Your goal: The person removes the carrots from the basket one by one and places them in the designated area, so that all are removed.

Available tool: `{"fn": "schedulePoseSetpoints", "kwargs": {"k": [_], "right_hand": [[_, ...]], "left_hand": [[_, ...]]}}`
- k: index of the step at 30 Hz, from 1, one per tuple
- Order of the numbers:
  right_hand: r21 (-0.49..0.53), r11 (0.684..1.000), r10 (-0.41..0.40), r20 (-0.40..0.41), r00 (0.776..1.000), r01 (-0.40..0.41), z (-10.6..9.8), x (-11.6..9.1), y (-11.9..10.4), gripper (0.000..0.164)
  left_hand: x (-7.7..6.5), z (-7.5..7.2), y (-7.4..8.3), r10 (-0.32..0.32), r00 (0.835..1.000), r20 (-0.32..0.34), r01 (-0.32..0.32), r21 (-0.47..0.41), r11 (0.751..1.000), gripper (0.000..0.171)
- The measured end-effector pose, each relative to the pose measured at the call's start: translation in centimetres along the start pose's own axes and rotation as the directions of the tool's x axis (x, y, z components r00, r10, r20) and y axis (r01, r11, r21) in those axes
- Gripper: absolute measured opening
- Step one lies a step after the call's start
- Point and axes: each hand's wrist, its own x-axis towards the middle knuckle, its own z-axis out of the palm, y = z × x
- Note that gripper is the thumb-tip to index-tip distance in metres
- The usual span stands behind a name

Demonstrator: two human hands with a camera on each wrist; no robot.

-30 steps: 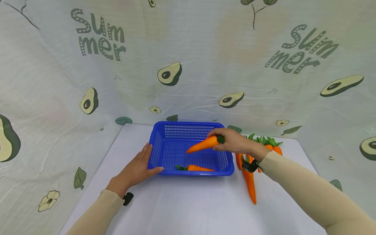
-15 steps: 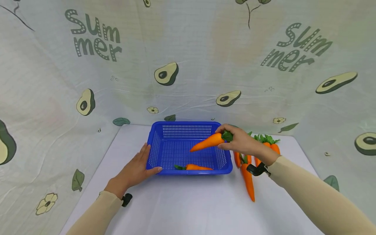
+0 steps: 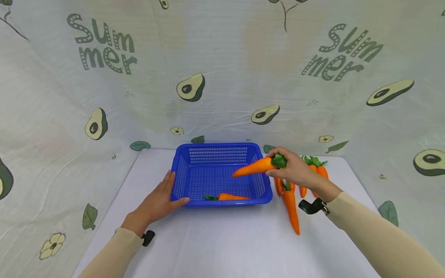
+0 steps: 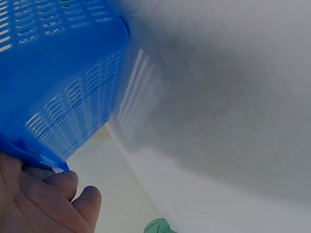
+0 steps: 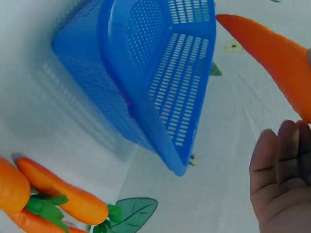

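Observation:
In the head view my right hand [image 3: 293, 168] holds an orange carrot [image 3: 255, 167] near its leafy green top. The carrot's pointed end faces left, above the right part of a blue plastic basket [image 3: 222, 204]. Seen from the right wrist, the same carrot [image 5: 272, 56] is up beside the basket's rim, apart from it. My left hand [image 3: 156, 200] rests on the basket's left rim, fingers fairly straight and the thumb on the front rim. The left wrist view shows its fingertips [image 4: 90, 201] at the rim. Another carrot [image 3: 232, 197] lies inside along the front wall.
To the right of the basket several more carrots lie on the white table [image 3: 222, 247], one long carrot [image 3: 291, 210] pointing toward the front. A patterned cloth wall [image 3: 222, 77] rises behind the table and along both sides.
My right hand has moved right with the carrot, from over the basket's inside toward its right rim. The left hand has stayed on the basket. The head view has shifted slightly.

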Motion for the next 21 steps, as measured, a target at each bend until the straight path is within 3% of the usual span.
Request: {"fn": "schedulePoseSetpoints", "kwargs": {"k": [4,12,21], "right_hand": [[0.018,1.0,0.004,-0.019,1.0,-0.004,-0.5,-0.7,0.7,0.047],[0.065,0.991,0.118,-0.078,0.99,-0.113,-1.1,-2.6,2.0,0.05],[0.144,0.982,0.144,-0.168,0.975,-0.121,-1.3,-4.6,3.9,0.053]], "left_hand": [[0.0,0.1,-0.1,-0.012,1.0,0.002,0.012,0.0,1.0,0.122],[0.0,0.2,-0.1,-0.007,1.0,0.002,0.007,0.008,1.0,0.121],[0.0,0.3,-0.2,0.004,1.0,-0.001,-0.004,0.001,1.0,0.119]]}}
